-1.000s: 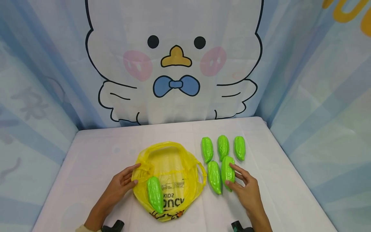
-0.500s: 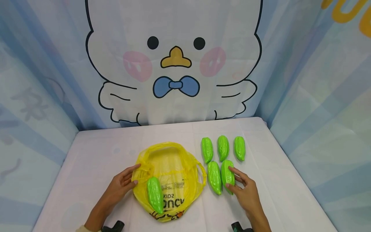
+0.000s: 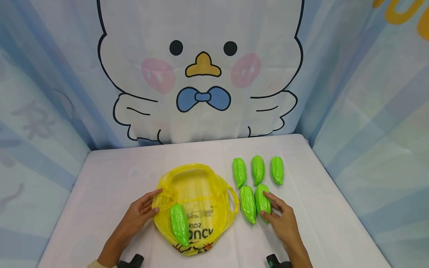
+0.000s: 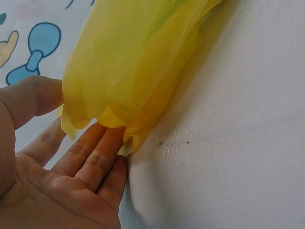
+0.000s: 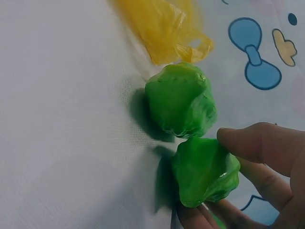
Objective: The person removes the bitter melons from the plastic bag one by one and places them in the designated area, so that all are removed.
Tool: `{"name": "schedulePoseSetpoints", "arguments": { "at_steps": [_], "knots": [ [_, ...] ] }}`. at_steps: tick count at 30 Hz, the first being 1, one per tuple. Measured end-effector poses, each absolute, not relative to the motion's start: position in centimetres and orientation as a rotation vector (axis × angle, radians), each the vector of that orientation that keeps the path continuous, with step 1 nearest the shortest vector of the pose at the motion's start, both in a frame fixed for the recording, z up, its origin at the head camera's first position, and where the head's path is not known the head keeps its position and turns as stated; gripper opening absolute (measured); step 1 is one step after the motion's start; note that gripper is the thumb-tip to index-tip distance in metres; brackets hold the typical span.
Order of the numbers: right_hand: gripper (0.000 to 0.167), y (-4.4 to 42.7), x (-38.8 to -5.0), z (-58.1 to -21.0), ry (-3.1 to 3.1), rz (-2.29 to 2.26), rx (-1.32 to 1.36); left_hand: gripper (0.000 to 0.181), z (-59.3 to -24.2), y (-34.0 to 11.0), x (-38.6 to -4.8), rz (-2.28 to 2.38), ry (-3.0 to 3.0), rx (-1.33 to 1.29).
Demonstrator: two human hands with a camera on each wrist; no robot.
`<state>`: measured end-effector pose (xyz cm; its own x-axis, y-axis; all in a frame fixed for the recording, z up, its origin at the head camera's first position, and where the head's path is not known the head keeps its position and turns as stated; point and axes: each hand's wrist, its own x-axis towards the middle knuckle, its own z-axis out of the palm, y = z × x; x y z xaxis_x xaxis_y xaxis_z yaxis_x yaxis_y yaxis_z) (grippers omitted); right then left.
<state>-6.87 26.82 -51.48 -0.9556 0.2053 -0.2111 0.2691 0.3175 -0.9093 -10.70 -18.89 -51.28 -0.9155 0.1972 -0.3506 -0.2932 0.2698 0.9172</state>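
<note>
A yellow plastic bag [image 3: 201, 193] with dark printing lies on the table, its handle loop toward the right. My left hand [image 3: 142, 209] holds the bag's left edge; in the left wrist view the yellow film [image 4: 124, 62] hangs between thumb and fingers. One green bitter melon [image 3: 179, 225] lies within the bag's outline; I cannot tell how deep it sits. My right hand [image 3: 280, 216] grips another bitter melon [image 3: 262, 199] between thumb and fingers. Just left of that one lies a neighbouring bitter melon [image 3: 248, 204], close beside it in the right wrist view too.
Behind the gripped one, a row of three bitter melons [image 3: 258, 170] lies on the white-covered table [image 3: 114, 175]. Printed curtains [image 3: 365, 149] stand at the back and both sides. A dark device part [image 3: 132, 261] shows near each wrist at the front edge.
My right hand has come slightly nearer to me and to the left, with the bitter melon in it. The left hand and the bag have stayed in place.
</note>
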Motion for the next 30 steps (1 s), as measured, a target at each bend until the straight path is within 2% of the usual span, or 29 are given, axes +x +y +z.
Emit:
{"name": "schedulePoseSetpoints", "arguments": {
  "at_steps": [14,23,30],
  "knots": [
    [0.072,26.4,-6.7,-50.6,2.626,-1.658,0.46,0.065,-51.3,-18.8,-10.7,1.673,2.161,-0.093],
    [0.067,26.4,-6.7,-49.2,2.727,-1.655,0.485,0.065,-51.4,-18.9,-10.8,1.667,2.166,-0.094],
    [0.065,24.8,-6.6,-48.1,2.764,-1.728,0.407,0.065,-51.3,-18.9,-10.8,1.675,2.164,-0.084]
  ]
}}
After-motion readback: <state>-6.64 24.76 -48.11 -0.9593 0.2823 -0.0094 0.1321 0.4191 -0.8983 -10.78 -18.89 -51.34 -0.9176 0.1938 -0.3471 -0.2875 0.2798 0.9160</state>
